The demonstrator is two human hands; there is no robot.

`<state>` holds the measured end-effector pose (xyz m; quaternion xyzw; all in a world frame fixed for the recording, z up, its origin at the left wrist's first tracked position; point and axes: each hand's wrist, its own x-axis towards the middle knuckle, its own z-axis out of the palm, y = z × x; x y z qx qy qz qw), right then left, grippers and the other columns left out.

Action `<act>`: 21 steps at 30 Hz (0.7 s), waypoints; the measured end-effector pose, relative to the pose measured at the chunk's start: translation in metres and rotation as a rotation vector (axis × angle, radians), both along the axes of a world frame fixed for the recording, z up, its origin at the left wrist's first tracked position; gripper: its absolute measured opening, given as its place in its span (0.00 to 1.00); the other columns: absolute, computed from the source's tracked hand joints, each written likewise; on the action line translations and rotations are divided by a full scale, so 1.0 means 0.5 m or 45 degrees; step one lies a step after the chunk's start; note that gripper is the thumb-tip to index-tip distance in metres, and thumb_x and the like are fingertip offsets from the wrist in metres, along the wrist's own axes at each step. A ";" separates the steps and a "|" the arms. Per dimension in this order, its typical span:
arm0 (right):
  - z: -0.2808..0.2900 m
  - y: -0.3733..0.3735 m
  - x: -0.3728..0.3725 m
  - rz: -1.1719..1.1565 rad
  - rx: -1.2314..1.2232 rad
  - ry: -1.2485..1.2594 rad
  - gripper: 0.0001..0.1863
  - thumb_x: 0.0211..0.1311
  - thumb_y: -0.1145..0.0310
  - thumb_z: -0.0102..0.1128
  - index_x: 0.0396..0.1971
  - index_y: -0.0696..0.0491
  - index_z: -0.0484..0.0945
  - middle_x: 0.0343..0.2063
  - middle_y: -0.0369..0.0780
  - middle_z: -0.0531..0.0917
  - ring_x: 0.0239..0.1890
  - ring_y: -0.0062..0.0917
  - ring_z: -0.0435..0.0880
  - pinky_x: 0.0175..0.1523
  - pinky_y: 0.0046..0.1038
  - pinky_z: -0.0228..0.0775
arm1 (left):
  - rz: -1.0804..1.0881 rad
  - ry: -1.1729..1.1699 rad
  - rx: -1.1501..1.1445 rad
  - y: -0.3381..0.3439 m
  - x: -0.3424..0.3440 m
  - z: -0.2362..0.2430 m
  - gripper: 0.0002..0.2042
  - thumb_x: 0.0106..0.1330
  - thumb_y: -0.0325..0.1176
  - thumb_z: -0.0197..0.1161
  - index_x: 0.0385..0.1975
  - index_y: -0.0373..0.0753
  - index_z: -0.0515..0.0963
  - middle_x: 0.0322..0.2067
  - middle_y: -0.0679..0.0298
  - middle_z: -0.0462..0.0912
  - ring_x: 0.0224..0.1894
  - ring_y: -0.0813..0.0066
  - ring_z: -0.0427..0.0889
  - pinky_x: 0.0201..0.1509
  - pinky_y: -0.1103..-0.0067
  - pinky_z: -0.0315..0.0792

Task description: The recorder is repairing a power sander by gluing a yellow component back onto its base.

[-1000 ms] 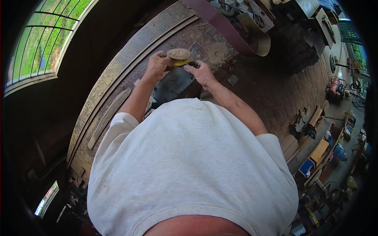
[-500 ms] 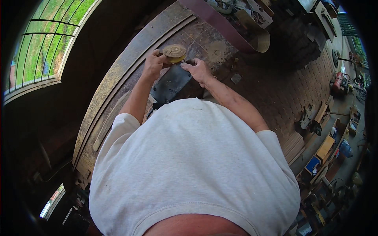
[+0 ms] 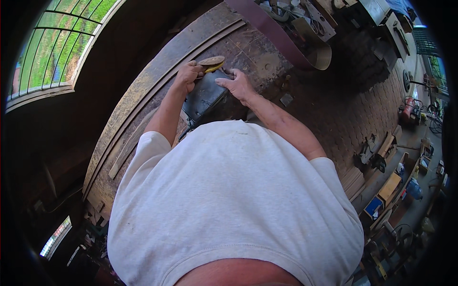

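My left hand (image 3: 190, 75) is closed on the edge of a round tan disc with a yellow underside (image 3: 212, 61), which looks like a sanding pad. The disc is tilted and seen nearly edge-on. Just below it, over the bench, is a dark, box-shaped object (image 3: 204, 99) with a smooth top face; its exact kind does not show. My right hand (image 3: 241, 87) is at this box's upper right corner, thumb lying on the top face and fingers curled past the far edge. What those fingertips touch beyond the edge is partly hidden.
A worn wooden bench (image 3: 260, 55) with a curved-looking long strip runs beneath. A wide maroon belt (image 3: 267, 28) loops across its far end near tools and cables. Brick paving (image 3: 329, 114) lies to the right, with a barred window (image 3: 57, 47) at upper left.
The disc has tipped from showing its broad face to nearly edge-on. The dark box has tilted and risen toward the disc, and my right thumb has come onto its top face.
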<state>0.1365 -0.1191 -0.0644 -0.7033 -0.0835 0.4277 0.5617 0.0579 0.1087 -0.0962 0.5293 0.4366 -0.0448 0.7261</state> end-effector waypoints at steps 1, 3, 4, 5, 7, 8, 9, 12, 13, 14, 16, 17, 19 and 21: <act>0.005 0.001 -0.003 0.007 0.002 -0.003 0.45 0.59 0.59 0.84 0.70 0.68 0.73 0.57 0.49 0.85 0.54 0.29 0.86 0.58 0.29 0.81 | -0.013 0.000 0.012 0.005 -0.006 -0.007 0.08 0.69 0.22 0.70 0.35 0.41 0.77 0.31 0.67 0.79 0.30 0.77 0.77 0.33 0.77 0.74; 0.008 0.001 -0.003 0.011 -0.004 -0.007 0.44 0.60 0.60 0.84 0.70 0.68 0.73 0.55 0.49 0.86 0.53 0.28 0.86 0.59 0.29 0.81 | -0.025 -0.005 0.027 0.010 -0.008 -0.009 0.07 0.70 0.22 0.70 0.36 0.42 0.77 0.32 0.67 0.79 0.29 0.77 0.76 0.33 0.77 0.74; 0.008 -0.002 -0.004 0.013 -0.002 -0.012 0.44 0.60 0.60 0.84 0.70 0.68 0.73 0.55 0.49 0.86 0.53 0.28 0.86 0.59 0.29 0.81 | 0.043 -0.060 -0.105 0.007 -0.009 -0.005 0.06 0.72 0.22 0.69 0.38 0.41 0.78 0.32 0.67 0.80 0.30 0.77 0.78 0.34 0.77 0.76; 0.009 -0.010 -0.005 -0.012 -0.033 0.013 0.42 0.60 0.59 0.84 0.67 0.68 0.76 0.53 0.49 0.87 0.51 0.29 0.87 0.57 0.30 0.82 | 0.111 -0.116 -0.237 0.003 -0.010 -0.001 0.05 0.73 0.23 0.67 0.40 0.41 0.79 0.33 0.67 0.80 0.31 0.77 0.79 0.34 0.76 0.78; 0.027 -0.028 -0.009 -0.027 -0.065 0.038 0.40 0.59 0.58 0.84 0.64 0.68 0.79 0.52 0.49 0.89 0.50 0.29 0.88 0.56 0.30 0.83 | 0.195 -0.108 -0.305 -0.016 -0.014 0.026 0.04 0.74 0.23 0.66 0.41 0.41 0.79 0.34 0.66 0.81 0.32 0.76 0.81 0.36 0.75 0.80; 0.046 -0.041 -0.008 -0.001 -0.083 0.157 0.36 0.62 0.57 0.83 0.62 0.67 0.81 0.49 0.46 0.89 0.48 0.26 0.87 0.55 0.29 0.81 | 0.276 -0.097 -0.376 -0.023 -0.018 0.040 0.03 0.76 0.24 0.64 0.42 0.40 0.79 0.35 0.65 0.82 0.32 0.75 0.83 0.38 0.74 0.83; 0.063 -0.046 -0.011 0.025 -0.099 0.275 0.33 0.65 0.56 0.81 0.60 0.66 0.83 0.47 0.43 0.90 0.46 0.23 0.86 0.55 0.27 0.80 | 0.248 -0.119 -0.391 -0.019 -0.028 0.037 0.02 0.79 0.26 0.61 0.45 0.40 0.79 0.35 0.63 0.83 0.33 0.72 0.85 0.41 0.73 0.86; 0.048 -0.048 -0.020 0.009 -0.087 0.139 0.29 0.67 0.55 0.79 0.55 0.65 0.86 0.45 0.41 0.90 0.45 0.22 0.85 0.51 0.26 0.79 | 0.292 -0.183 -0.410 0.004 -0.054 0.029 0.05 0.80 0.29 0.59 0.49 0.40 0.81 0.36 0.64 0.86 0.32 0.73 0.86 0.42 0.72 0.86; 0.043 -0.048 -0.021 0.015 -0.090 0.137 0.29 0.67 0.55 0.79 0.55 0.65 0.86 0.45 0.41 0.90 0.45 0.22 0.85 0.51 0.26 0.79 | 0.298 -0.185 -0.413 0.010 -0.064 0.029 0.05 0.80 0.29 0.59 0.49 0.40 0.81 0.36 0.64 0.86 0.32 0.73 0.86 0.42 0.72 0.86; 0.037 -0.044 -0.021 0.015 -0.085 0.143 0.28 0.67 0.55 0.79 0.55 0.64 0.86 0.45 0.40 0.90 0.44 0.22 0.85 0.51 0.27 0.79 | 0.336 -0.179 -0.417 0.015 -0.075 0.029 0.05 0.80 0.29 0.59 0.49 0.40 0.79 0.35 0.64 0.86 0.33 0.73 0.86 0.42 0.71 0.86; 0.030 -0.031 -0.015 0.024 -0.072 0.142 0.28 0.67 0.56 0.79 0.55 0.64 0.86 0.44 0.40 0.90 0.44 0.22 0.85 0.50 0.27 0.79 | 0.380 -0.180 -0.414 0.021 -0.086 0.043 0.04 0.80 0.29 0.59 0.49 0.41 0.78 0.34 0.64 0.85 0.33 0.73 0.87 0.42 0.71 0.86; 0.027 -0.023 -0.013 0.020 -0.095 0.127 0.28 0.66 0.55 0.80 0.54 0.64 0.86 0.44 0.40 0.90 0.43 0.21 0.85 0.49 0.27 0.79 | 0.419 -0.213 -0.419 0.021 -0.095 0.050 0.05 0.80 0.29 0.59 0.50 0.41 0.78 0.34 0.64 0.86 0.34 0.73 0.87 0.42 0.71 0.86; 0.051 0.007 -0.012 0.048 -0.105 0.110 0.28 0.66 0.55 0.80 0.54 0.63 0.87 0.43 0.41 0.91 0.42 0.21 0.85 0.48 0.27 0.79 | 0.487 -0.253 -0.409 0.027 -0.121 0.060 0.05 0.80 0.29 0.59 0.50 0.41 0.78 0.34 0.64 0.86 0.34 0.74 0.88 0.42 0.71 0.87; 0.080 0.037 -0.010 0.071 -0.193 0.034 0.32 0.61 0.52 0.83 0.54 0.63 0.87 0.44 0.42 0.91 0.43 0.23 0.87 0.49 0.28 0.80 | 0.585 -0.349 -0.497 0.032 -0.141 0.071 0.06 0.81 0.29 0.59 0.51 0.39 0.79 0.36 0.62 0.87 0.36 0.72 0.89 0.44 0.70 0.88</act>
